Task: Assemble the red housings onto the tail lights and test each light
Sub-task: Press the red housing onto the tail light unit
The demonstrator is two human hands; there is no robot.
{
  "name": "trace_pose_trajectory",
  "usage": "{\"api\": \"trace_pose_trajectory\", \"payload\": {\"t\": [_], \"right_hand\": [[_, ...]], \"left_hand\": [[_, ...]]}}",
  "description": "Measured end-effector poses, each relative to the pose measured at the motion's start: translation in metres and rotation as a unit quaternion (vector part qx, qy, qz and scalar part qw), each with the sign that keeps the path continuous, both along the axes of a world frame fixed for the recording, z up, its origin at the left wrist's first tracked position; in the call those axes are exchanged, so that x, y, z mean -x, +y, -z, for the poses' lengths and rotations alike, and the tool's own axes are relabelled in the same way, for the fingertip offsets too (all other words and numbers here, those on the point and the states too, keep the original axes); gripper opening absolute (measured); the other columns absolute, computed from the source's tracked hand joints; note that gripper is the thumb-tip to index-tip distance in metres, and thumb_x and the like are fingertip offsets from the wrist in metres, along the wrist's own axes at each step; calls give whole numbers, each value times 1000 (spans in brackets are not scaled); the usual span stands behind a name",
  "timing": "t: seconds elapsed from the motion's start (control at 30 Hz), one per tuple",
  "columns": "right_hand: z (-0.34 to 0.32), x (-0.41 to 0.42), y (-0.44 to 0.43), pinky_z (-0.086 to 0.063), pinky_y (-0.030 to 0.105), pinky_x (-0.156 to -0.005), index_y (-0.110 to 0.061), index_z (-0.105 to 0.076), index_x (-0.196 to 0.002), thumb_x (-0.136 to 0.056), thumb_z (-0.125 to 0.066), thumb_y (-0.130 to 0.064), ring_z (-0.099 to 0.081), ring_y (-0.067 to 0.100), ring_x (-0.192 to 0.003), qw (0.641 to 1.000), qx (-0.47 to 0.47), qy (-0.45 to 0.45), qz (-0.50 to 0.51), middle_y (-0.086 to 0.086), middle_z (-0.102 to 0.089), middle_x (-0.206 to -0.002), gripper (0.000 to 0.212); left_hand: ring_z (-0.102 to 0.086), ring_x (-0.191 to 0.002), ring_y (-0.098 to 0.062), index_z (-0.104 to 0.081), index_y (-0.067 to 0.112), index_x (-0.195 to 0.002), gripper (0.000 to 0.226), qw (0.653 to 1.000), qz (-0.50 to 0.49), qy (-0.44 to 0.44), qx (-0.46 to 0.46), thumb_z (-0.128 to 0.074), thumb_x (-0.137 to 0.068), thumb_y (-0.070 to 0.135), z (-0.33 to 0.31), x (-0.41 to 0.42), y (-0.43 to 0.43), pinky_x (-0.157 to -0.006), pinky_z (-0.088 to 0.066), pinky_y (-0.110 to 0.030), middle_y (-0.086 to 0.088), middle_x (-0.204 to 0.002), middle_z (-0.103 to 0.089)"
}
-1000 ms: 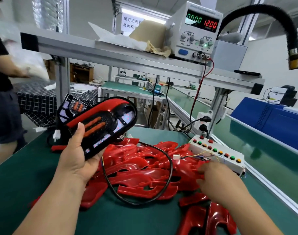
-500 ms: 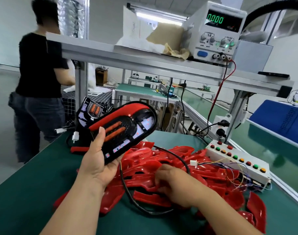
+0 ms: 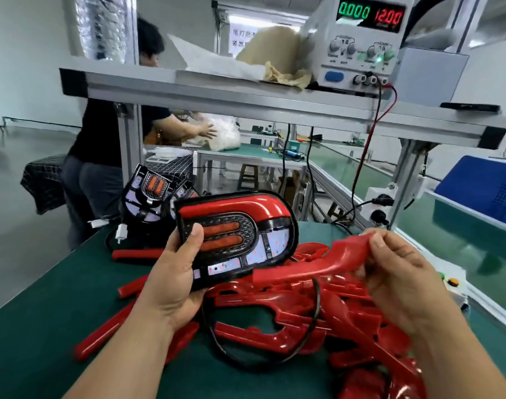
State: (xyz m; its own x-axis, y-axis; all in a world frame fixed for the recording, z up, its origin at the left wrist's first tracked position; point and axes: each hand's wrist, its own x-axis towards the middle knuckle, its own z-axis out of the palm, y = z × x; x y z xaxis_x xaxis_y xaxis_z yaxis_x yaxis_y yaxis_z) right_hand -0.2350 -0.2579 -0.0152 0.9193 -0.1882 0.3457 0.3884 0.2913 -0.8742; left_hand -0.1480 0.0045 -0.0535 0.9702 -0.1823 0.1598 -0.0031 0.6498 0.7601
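While a pile (image 3: pixel 289 318) of red housings lies on the green table (image 3: pixel 44 312), the left grip (image 3: pixel 171 277) curls round a tail light (image 3: pixel 240 234) held above it, thumb on the lens. At 3 o'clock of the light, the right grip (image 3: pixel 395 272) pinches one housing (image 3: pixel 312 266) above the pile. A power supply (image 3: pixel 358 44) on the shelf (image 3: pixel 246 102) at 1 o'clock reads 12.00.

The red housings (image 3: pixel 289 321) are glossy, smooth plastic. The tail light (image 3: pixel 237 237) has a shiny black plastic frame. The bench top (image 3: pixel 44 312) looks matt green; the shelf frame (image 3: pixel 246 102) is dull metal.
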Motion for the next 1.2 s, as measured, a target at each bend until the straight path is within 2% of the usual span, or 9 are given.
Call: {"api": "trace_pose_trajectory", "payload": {"t": [0.17, 0.43, 0.53, 0.63, 0.73, 0.83, 0.97, 1.07, 1.2], "right_hand": [[8, -7, 22, -48, 18, -46, -5, -58, -81, -79, -60, -20, -51, 10, -45, 1000, 9, 25, 5, 5, -57, -56, 15], [16, -8, 36, -46, 17, -50, -7, -60, -83, -88, -60, -25, -55, 9, -46, 990, 91, 91, 55, -1, -58, -50, 19], [19, -8, 38, -45, 17, -49, -11, -63, -81, -93, -59, -29, -58, 9, -48, 965, 188, 116, 139, -3, -59, -51, 22], [22, -9, 36, -46, 19, -56, -20, -66, -79, -90, -61, -40, -59, 4, -53, 917, 307, 97, 236, -8, -62, -55, 24], [26, -12, 36, -41, 21, -60, -25, -61, -80, -86, -64, -45, -55, -1, -59, 890, 347, 88, 281, -9, -62, -67, 21], [34, -16, 39, -41, 25, -62, -27, -52, -88, -82, -63, -53, -54, 4, -65, 888, 340, 94, 296, -7, -59, -75, 29], [39, -17, 44, -49, 29, -70, -32, -51, -97, -69, -45, -76, -61, 8, -78, 898, 304, 90, 304, -9, -61, -89, 52], [38, -16, 49, -59, 40, -74, -23, -59, -113, -69, -50, -74, -68, 16, -88, 956, 190, 124, 188, -1, -68, -97, 69], [32, -12, 53, -54, 25, -59, -22, -68, -99, -68, -65, -60, -67, 12, -75, 990, 79, 105, 53, -2, -72, -84, 49]], "left_hand": [[-70, -100, -37, -62, 26, -122, 48, 997, 50, -24, -52, -60, -81, 52, 4, 11, -19, -72, -58, -50, -16, -115, -71], [-69, -105, -37, -56, 23, -128, 50, 996, 70, -15, -55, -52, -88, 53, 5, 20, -25, -75, -58, -48, -16, -118, -70], [-70, -103, -35, -56, 23, -128, 51, 996, 61, -16, -65, -52, -87, 52, 4, 21, -25, -74, -59, -48, -15, -117, -71], [-70, -102, -35, -56, 22, -128, 53, 996, 51, -15, -68, -53, -84, 52, 2, 23, -27, -73, -59, -46, -14, -116, -71], [-71, -101, -35, -56, 21, -128, 54, 996, 49, -15, -66, -53, -84, 52, 1, 24, -27, -71, -60, -45, -15, -114, -72], [-71, -101, -35, -56, 20, -129, 59, 996, 49, -17, -67, -59, -80, 52, 1, 26, -28, -71, -59, -45, -14, -115, -71], [-71, -101, -33, -57, 23, -128, 62, 996, 56, -6, -62, -67, -74, 52, 1, 27, -28, -69, -60, -42, -12, -115, -72], [-72, -99, -33, -60, 25, -125, 60, 996, 63, 9, -60, -71, -72, 51, 0, 28, -28, -67, -60, -41, -12, -114, -72], [-73, -94, -32, -60, 25, -125, 61, 997, 53, 23, -58, -72, -70, 48, -3, 30, -29, -65, -60, -41, -11, -109, -74]]}}
